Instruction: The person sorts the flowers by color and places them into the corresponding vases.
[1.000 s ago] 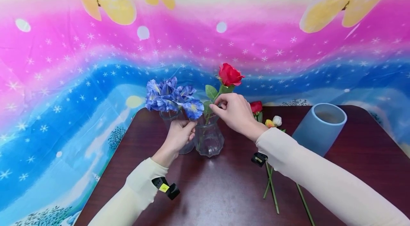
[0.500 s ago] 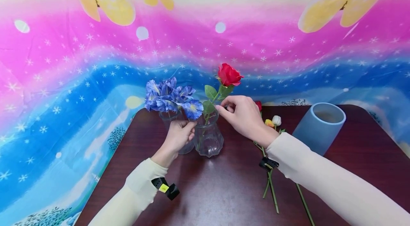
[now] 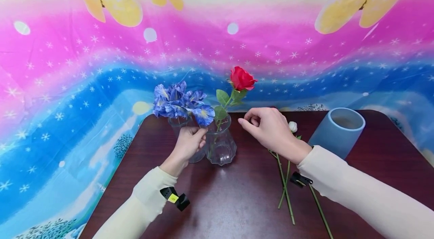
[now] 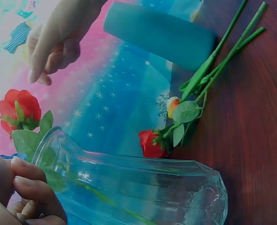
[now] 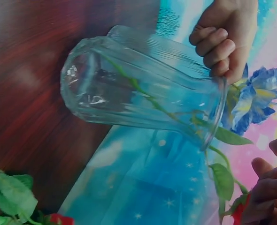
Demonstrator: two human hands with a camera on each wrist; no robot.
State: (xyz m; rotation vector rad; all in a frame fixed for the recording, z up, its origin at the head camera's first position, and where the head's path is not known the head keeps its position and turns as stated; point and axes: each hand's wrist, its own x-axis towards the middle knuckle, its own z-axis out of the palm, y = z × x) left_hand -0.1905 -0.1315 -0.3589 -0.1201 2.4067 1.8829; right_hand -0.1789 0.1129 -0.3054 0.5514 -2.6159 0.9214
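Observation:
A red rose (image 3: 242, 78) with green leaves stands tilted in a fluted clear glass vase (image 3: 222, 151). Its stem shows through the glass in both wrist views. My left hand (image 3: 188, 143) pinches with curled fingers at this vase's rim, just under the blue irises (image 3: 183, 102). Those irises stand in a second glass vase (image 5: 137, 38), partly hidden behind the left hand. To the right of the rose, my right hand (image 3: 269, 128) hovers with loosely bent fingers and nothing between them, apart from stem and rim.
Beyond the right hand lie another red rose (image 4: 152, 144), a yellow-orange bud (image 4: 173, 107) and a white bud (image 3: 293, 127), their stems (image 3: 287, 194) towards the front. A blue-grey vase (image 3: 330, 143) stands at the right. A printed cloth (image 3: 190, 43) hangs behind the table (image 3: 230, 201).
My right hand has let go of the rose and drawn back to the right and slightly down. The rose stays in the glass vase. My left hand has kept its place.

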